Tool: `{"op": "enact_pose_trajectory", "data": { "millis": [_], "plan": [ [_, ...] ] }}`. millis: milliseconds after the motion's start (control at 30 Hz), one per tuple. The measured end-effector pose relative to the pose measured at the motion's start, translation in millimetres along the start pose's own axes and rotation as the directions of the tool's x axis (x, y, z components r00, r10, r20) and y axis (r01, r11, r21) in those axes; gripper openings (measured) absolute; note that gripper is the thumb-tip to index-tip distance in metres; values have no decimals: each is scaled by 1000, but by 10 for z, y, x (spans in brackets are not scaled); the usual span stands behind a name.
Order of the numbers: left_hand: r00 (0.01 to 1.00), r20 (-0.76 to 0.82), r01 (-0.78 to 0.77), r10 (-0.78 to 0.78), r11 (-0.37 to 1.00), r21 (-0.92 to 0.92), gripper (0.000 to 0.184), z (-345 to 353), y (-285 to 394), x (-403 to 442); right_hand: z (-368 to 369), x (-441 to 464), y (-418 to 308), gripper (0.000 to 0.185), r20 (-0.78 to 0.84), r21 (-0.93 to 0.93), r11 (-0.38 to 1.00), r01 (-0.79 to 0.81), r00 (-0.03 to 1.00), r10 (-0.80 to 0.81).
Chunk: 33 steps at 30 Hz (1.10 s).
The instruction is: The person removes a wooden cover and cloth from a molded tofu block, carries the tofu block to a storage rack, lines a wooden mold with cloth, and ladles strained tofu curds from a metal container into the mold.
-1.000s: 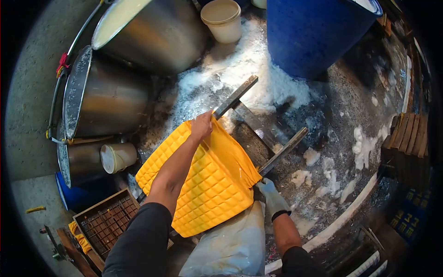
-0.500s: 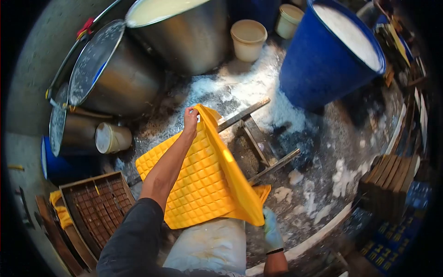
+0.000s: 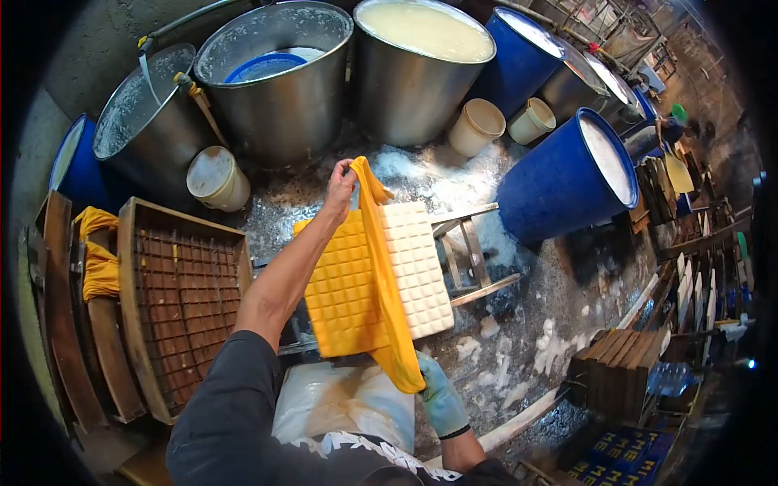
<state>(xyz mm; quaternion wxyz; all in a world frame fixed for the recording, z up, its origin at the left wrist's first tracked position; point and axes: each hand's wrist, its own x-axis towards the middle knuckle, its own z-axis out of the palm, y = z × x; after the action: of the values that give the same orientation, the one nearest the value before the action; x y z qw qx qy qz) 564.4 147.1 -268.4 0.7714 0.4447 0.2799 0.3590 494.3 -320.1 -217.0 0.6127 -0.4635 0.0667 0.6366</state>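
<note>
A yellow cloth [image 3: 339, 292] covers the left part of a white slab [image 3: 416, 271] that looks like tofu, marked in squares; its right part is bare. My left hand [image 3: 340, 193], ungloved, is closed on the cloth's far corner. In a pale blue-green glove, my right hand [image 3: 442, 397] grips the near end of the cloth, its fingertips partly hidden. Between the two hands the cloth's folded edge runs taut across the slab. Beneath the slab is a frame stand [image 3: 470, 255] with two rails sticking out to the right.
Large metal vats [image 3: 275, 105] line the back, beside a blue barrel [image 3: 559, 178] and several white buckets [image 3: 219, 180]. On the left leans a wooden tray with a grid [image 3: 186, 304]. Stacked boards [image 3: 612, 364] stand at right. White residue lies on the wet floor.
The cloth has been drawn leftward off the slab's right part, baring its white squares. Both hands still hold the cloth, and the head view has shifted, showing more of the vats and right side.
</note>
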Motion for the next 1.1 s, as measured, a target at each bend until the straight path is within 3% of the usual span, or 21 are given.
{"op": "enact_pose_trajectory", "data": {
  "millis": [100, 200, 333, 500, 567, 600, 700, 767, 800, 833, 900, 933, 967, 1000, 1033, 1067, 1100],
  "plan": [
    [996, 74, -44, 51, 995, -95, 31, -261, 730, -365, 674, -125, 269, 30, 34, -46, 999, -1, 999, 2],
    [990, 116, -45, 77, 965, -258, 24, -578, 1358, -573, 1001, -58, 630, 25, 223, -64, 993, -95, 969, 107],
    [982, 106, -125, 155, 960, -249, 23, -886, 2161, -910, 1726, -214, 685, 22, 415, -128, 989, -71, 902, 119],
    [961, 41, -253, 273, 929, -270, 21, -1326, 3000, -1204, 2585, -381, 716, 21, 479, -138, 987, -76, 867, 134],
    [934, 20, -342, 357, 908, -241, 20, -1520, 3296, -1263, 2824, -357, 822, 18, 638, -89, 990, -112, 757, 143],
    [925, 17, -367, 379, 906, -210, 21, -1608, 3458, -1343, 2968, -381, 802, 17, 725, -56, 970, -236, 659, 202],
    [890, 15, -447, 455, 879, -163, 22, -1935, 3957, -1511, 3442, -464, 893, 15, 774, -60, 941, -332, 580, 253],
    [829, 18, -549, 560, 818, -171, 25, -2262, 4252, -1559, 3755, -542, 994, 15, 697, -81, 982, -172, 694, 179],
    [814, -45, -579, 578, 804, -139, 24, -2436, 4415, -1605, 3864, -512, 1035, 15, 705, -111, 947, -301, 648, 288],
    [797, -108, -603, 594, 791, -104, 23, -2585, 4548, -1666, 3964, -512, 1118, 15, 734, -114, 953, -279, 623, 270],
    [829, -80, -553, 553, 833, 21, 24, -2787, 4722, -1973, 4128, -403, 1208, 14, 743, -163, 948, -275, 598, 301],
    [848, -115, -493, 518, 849, 192, 26, -2885, 4758, -2058, 4167, -379, 1198, 14, 695, -157, 957, -244, 662, 282],
    [847, -119, -492, 519, 848, 199, 26, -3261, 4645, -1993, 4237, -395, 1145, 13, 642, -154, 965, -211, 721, 261],
    [863, 30, -422, 505, 686, 593, 28, -3766, 4408, -1852, 4148, -83, 1328, 18, 601, -245, 967, -63, 774, 202],
    [890, 157, -331, 427, 370, 868, 29, -4025, 4284, -1788, 3961, 213, 1358, 26, 550, -555, 809, 191, 814, 186],
    [904, 76, -221, 420, 308, 925, 31, -3853, 4168, -1952, 3784, 449, 1545, 40, 536, -564, 759, 327, 844, 35],
    [908, -10, -102, 418, 245, 964, 33, -3572, 3969, -2176, 3491, 684, 1692, 47, 437, -678, 646, 351, 899, -30]
  ]
}}
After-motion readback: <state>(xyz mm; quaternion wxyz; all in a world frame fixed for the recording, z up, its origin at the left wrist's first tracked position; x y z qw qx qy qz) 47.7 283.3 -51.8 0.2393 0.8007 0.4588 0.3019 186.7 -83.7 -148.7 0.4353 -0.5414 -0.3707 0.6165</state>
